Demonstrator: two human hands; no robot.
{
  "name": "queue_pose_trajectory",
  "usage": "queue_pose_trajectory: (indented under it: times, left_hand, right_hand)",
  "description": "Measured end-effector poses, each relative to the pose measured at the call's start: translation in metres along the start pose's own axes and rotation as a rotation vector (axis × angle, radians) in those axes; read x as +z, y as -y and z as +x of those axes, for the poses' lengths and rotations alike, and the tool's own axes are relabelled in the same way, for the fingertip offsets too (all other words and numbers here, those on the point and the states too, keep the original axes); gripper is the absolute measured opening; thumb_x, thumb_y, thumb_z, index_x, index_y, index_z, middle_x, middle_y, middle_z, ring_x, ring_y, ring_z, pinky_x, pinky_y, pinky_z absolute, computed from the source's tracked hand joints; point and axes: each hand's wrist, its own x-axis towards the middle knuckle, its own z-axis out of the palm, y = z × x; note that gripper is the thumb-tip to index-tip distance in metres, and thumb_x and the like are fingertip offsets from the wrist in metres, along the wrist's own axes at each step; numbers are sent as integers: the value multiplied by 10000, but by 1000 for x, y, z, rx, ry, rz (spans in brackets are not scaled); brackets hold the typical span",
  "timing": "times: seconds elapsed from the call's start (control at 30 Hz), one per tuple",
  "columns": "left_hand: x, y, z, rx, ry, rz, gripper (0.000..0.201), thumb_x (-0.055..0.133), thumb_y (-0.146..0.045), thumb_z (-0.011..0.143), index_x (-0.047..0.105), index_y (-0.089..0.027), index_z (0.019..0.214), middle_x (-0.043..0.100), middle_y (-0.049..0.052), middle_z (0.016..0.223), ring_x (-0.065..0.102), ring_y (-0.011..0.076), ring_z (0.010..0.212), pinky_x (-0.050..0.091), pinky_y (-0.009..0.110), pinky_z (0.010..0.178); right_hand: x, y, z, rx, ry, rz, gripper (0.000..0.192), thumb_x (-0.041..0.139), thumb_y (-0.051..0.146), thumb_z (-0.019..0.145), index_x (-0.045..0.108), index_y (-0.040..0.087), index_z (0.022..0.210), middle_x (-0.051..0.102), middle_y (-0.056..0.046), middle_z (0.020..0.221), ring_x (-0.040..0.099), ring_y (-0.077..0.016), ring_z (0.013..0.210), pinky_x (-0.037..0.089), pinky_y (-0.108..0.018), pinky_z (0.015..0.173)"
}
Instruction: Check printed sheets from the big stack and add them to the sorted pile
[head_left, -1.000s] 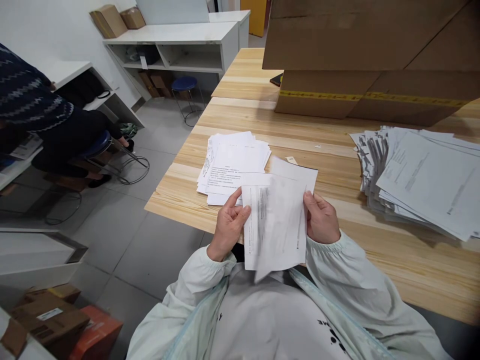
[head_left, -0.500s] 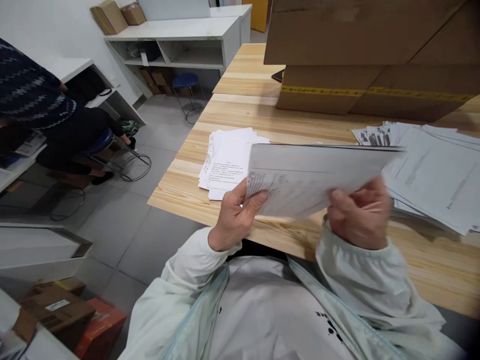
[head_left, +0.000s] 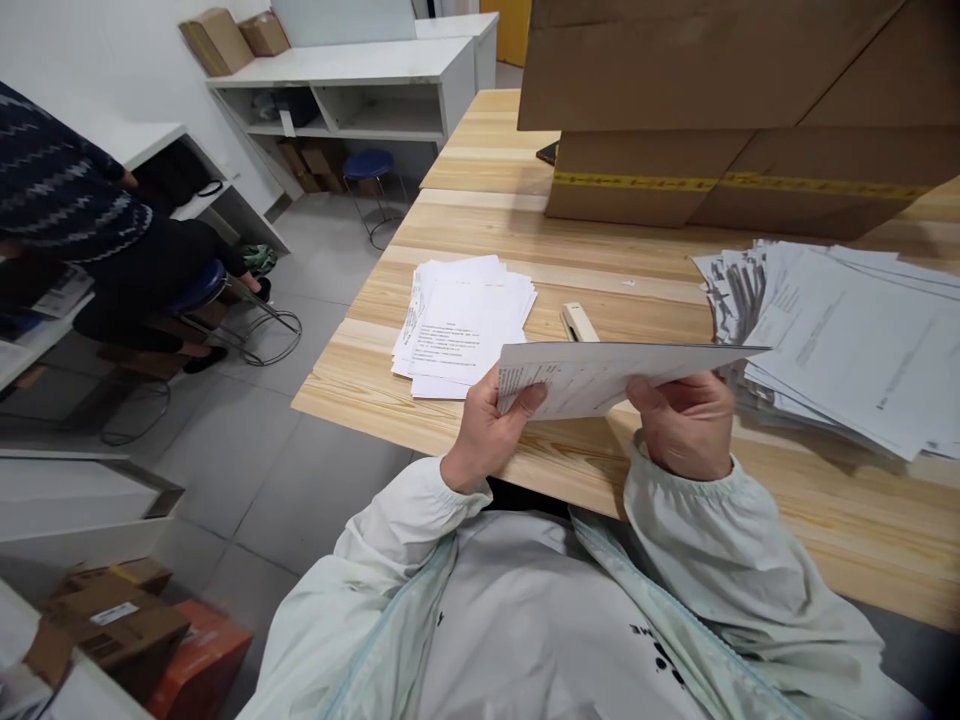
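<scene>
I have a thin sheaf of printed sheets (head_left: 600,375) held flat between both hands, just above the near edge of the desk (head_left: 525,240) and in front of my chest. Its long axis runs left to right across my view, and I see it almost edge-on, with the printed face turned down toward me and the far corner pointing right toward the big fanned stack of papers (head_left: 847,340). My left hand (head_left: 491,430) is closed on the left end, thumb pressed on the underside over the print, fingers hidden behind the sheet. My right hand (head_left: 686,425) is closed on the lower edge further right, knuckles curled under it. The sheaf lies between the two hands, so neither is nearer; the right end overhangs past the right hand.

Just beyond the sheaf, on the desk, lies a small pale stapler-like object (head_left: 579,322); I cannot tell exactly what it is. To the left of it sits a smaller pile of printed pages (head_left: 465,325). Large cardboard boxes (head_left: 735,110) stand at the far side. Another person sits on a stool (head_left: 199,285) well off to the left
</scene>
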Motion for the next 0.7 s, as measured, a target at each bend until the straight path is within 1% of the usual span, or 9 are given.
queue_pose_trajectory:
  times: [0.1,0.2,0.3,0.4,0.47,0.53,0.57,0.63,0.7]
  left_hand:
    - [7,-10,-8,-74,-24,-63,291,651,-427,886,686,-161,1000,748,73,989,680,199,937,541,328,880]
    - [20,-15,-22,-226,24,-155,325,637,-401,896,654,-171,1125,730,93,1104,675,214,1018,534,332,921]
    - [34,-8,-37,-343,56,-116,572,606,-287,901,431,-213,1441,697,83,1139,662,194,1006,530,321,900]
    - [41,4,-44,-411,158,44,791,546,-188,891,163,-240,1582,646,3,873,599,138,748,517,275,746]
    - [43,10,-43,-445,244,127,709,526,-168,881,294,-236,1548,553,-33,754,511,110,631,487,254,672]
    - [43,13,-37,-526,325,95,489,509,-171,876,550,-188,1363,495,-37,707,476,94,584,479,247,629]
    - [44,13,-34,-596,359,31,401,492,-170,877,618,-160,1257,488,-33,698,490,93,574,489,250,614]
    - [46,15,-25,-742,413,-122,335,457,-158,878,645,-124,1153,528,-12,709,562,107,581,522,262,594]
    - [50,17,-16,-827,427,-210,341,439,-127,872,632,-112,1153,596,19,764,627,122,612,552,270,594]
  right_hand:
    - [-13,11,-6,49,34,-191,255,765,495,772,744,251,848,753,-39,807,695,-221,777,579,-377,719]
    - [-40,20,-20,199,99,-425,302,702,522,815,750,227,850,746,-51,790,654,-201,674,535,-321,578]
    - [-68,20,-36,439,121,-509,367,704,557,791,746,218,924,745,-49,792,636,-194,631,510,-302,520]
    - [-86,13,-48,618,100,-485,432,703,571,780,725,207,1011,754,-58,842,679,-225,712,543,-314,554]
    - [-91,9,-51,675,81,-450,457,695,575,783,707,206,1053,753,-62,848,693,-240,752,544,-313,545]
    - [-94,5,-48,708,41,-423,485,693,588,778,690,218,1091,755,-65,862,702,-247,773,539,-309,529]
    - [-96,4,-45,721,21,-410,493,695,595,772,684,226,1097,756,-67,869,705,-248,776,535,-307,522]
    - [-99,1,-38,739,-2,-389,493,704,601,759,675,239,1091,757,-68,869,708,-246,764,528,-305,509]
    - [-101,-3,-30,741,2,-376,481,711,599,750,669,246,1075,755,-64,852,704,-239,727,523,-308,501]
